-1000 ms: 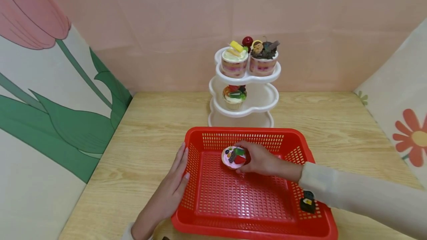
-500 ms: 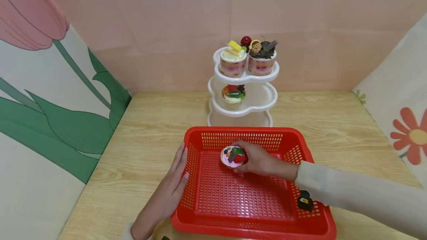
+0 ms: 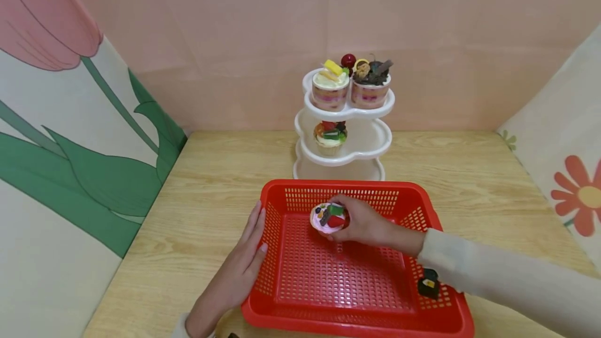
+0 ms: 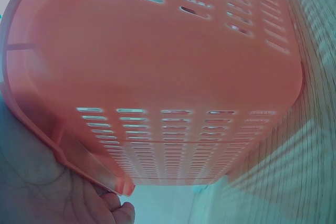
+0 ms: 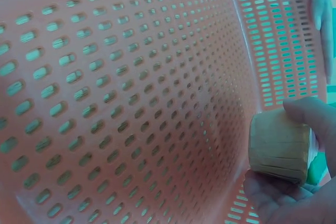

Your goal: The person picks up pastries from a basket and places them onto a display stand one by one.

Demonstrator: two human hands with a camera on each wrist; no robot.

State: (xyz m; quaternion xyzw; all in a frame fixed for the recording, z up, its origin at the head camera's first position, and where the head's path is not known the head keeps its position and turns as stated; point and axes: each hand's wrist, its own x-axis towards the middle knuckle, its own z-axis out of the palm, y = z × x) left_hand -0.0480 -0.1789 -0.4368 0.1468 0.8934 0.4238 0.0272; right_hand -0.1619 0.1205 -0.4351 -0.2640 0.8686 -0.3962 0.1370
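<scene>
My right hand holds a cupcake between thumb and fingers inside the red plastic basket. Pink cream, a strawberry piece and green and dark bits top the cupcake. In the right wrist view its pale pleated paper cup shows, tipped on its side in that picture and apart from the basket's wall. With extended fingers, my left hand rests against the basket's left rim. The left wrist view has that hand at the rim, its fingertips partly hidden.
Behind the basket stands a white three-tier stand. Two dessert cups and a cherry sit on its top tier, and a fruit cupcake on the middle one. A small dark object lies at the basket's right side, under the right sleeve.
The cupcake in my right hand has tilted and shifted very slightly toward the back of the basket. My left hand keeps its place on the rim.
</scene>
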